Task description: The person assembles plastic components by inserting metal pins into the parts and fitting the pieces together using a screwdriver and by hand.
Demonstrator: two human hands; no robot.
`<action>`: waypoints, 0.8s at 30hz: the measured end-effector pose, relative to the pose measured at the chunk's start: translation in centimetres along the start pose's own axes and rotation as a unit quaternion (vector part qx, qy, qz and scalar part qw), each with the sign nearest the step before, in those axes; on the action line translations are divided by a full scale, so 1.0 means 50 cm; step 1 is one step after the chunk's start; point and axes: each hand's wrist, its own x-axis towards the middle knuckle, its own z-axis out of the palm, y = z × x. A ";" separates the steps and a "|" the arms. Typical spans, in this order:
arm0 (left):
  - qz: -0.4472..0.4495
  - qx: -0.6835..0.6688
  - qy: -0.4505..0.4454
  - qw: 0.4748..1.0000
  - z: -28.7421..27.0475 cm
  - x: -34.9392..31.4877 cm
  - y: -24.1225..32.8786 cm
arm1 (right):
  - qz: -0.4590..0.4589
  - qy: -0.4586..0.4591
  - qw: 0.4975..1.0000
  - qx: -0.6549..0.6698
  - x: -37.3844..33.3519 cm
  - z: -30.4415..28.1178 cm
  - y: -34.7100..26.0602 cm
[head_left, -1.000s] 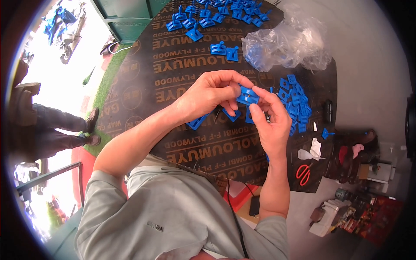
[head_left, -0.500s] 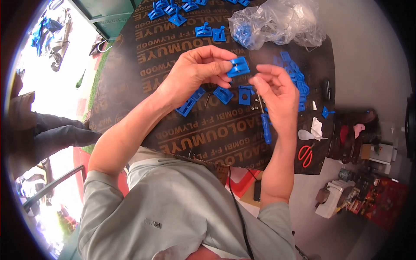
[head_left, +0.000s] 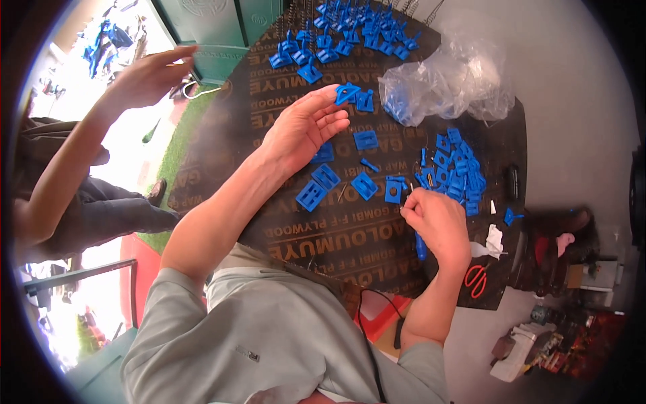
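My left hand (head_left: 303,135) is raised over the table, its thumb and forefinger gripping a small blue plastic part (head_left: 346,94), the other fingers loosely bent. A second blue piece shows just right of that part; whether it lies on the table behind cannot be told. Lower right, my right hand (head_left: 439,222) is down at the tabletop with fingertips pinched together; what they hold, if anything, is hidden. Under its palm lies a screwdriver with a blue handle (head_left: 421,246), partly covered. Beside the fingertips is a flat blue plate with a round hole (head_left: 393,192).
Several loose blue parts (head_left: 364,186) lie between my arms. A heap of blue pieces (head_left: 461,168) sits right, a clear plastic bag (head_left: 451,84) behind. Blue pieces with springs (head_left: 367,27) crowd the far edge. Red-handled scissors (head_left: 475,281) lie near right. Another person's hand (head_left: 151,77) reaches in from the left.
My right hand has dropped away from the left to the tabletop. The left still grips the blue part. Another person's arm has appeared at left, and the view has shifted, showing more far-side pieces.
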 end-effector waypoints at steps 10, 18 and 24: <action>-0.082 -0.010 0.016 0.996 0.004 0.005 -0.014 | -0.005 0.015 1.000 -0.006 0.009 0.006 -0.013; -0.100 -0.010 -0.009 0.995 -0.003 0.003 -0.016 | 0.012 -0.018 1.000 0.019 0.005 -0.017 -0.029; -0.104 -0.016 -0.023 0.994 0.004 -0.001 -0.011 | -0.017 0.002 1.000 0.013 0.009 0.006 -0.010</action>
